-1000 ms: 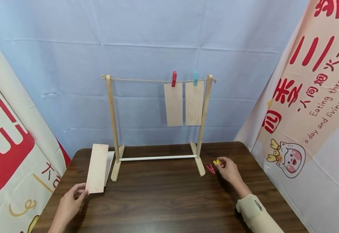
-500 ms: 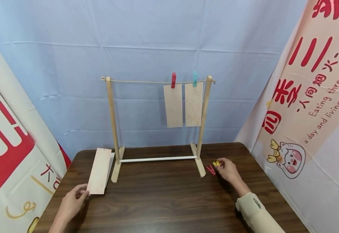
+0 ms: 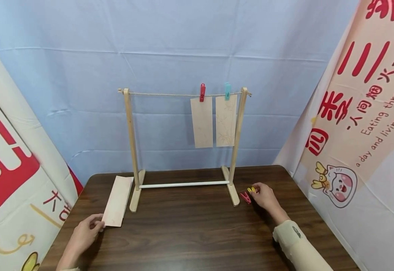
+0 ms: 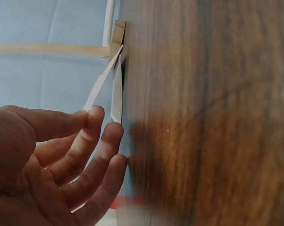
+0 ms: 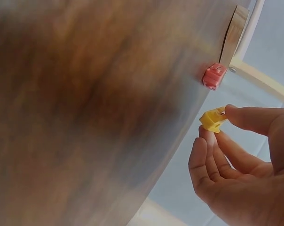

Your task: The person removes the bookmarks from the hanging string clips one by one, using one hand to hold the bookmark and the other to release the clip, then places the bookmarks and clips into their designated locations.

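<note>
My left hand (image 3: 83, 234) pinches the near left corner of a pale wooden card (image 3: 117, 201) between thumb and fingers. In the left wrist view this card (image 4: 100, 84) slants up from its far end to my fingertips, above a second card (image 4: 117, 96) lower down by the table. On the right, my right hand (image 3: 265, 197) holds a yellow clothespin (image 5: 212, 119) between thumb and fingertips. A red clothespin (image 3: 245, 197) lies on the table just left of it. Two more cards hang from a cord, one under a red clothespin (image 3: 202, 92), the other under a teal clothespin (image 3: 227, 91).
A wooden frame (image 3: 131, 135) with a twine cord (image 3: 163, 94) across its top stands at the back of the dark wooden table (image 3: 183, 233). A white rod (image 3: 183, 184) joins its feet. Blue cloth (image 3: 183, 45) hangs behind, printed banners (image 3: 369, 113) at the sides.
The far end of the card in my left hand has swung down and right, over the card beneath. My right hand and the yellow clothespin have stayed nearly still.
</note>
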Tool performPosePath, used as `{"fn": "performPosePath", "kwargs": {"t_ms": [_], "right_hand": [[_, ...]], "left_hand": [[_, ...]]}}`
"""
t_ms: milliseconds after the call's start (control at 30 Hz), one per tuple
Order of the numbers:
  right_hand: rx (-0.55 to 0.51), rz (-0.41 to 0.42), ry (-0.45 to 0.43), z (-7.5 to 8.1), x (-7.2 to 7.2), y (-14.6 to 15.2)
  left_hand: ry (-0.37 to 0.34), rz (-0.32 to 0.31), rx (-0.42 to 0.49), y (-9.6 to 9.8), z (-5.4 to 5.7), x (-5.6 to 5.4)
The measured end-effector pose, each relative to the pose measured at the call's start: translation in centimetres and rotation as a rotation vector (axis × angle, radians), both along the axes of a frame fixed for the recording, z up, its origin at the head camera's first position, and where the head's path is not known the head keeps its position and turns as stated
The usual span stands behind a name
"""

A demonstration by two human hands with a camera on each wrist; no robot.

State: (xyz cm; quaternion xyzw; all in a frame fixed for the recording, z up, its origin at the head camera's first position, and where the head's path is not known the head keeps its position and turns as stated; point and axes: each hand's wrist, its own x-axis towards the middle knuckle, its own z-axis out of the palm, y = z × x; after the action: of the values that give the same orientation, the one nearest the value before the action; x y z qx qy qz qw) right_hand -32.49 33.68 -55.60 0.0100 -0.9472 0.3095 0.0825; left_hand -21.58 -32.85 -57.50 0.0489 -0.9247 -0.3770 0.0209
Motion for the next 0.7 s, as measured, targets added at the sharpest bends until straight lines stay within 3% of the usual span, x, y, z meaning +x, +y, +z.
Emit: {"fn": "performPosePath", "kwargs": {"t_ms": [167,700], "right_hand": [[0.018,0.004,-0.031,0.0,-0.2,0.1],[0.033,0.008,-0.070,-0.1,-0.9,0.1]], "left_hand": [[-0.008,0.003,0.013,0.1,-0.1,-0.4],[-0.002,0.008,-0.063,-0.2,-0.8,-1.3]]}}
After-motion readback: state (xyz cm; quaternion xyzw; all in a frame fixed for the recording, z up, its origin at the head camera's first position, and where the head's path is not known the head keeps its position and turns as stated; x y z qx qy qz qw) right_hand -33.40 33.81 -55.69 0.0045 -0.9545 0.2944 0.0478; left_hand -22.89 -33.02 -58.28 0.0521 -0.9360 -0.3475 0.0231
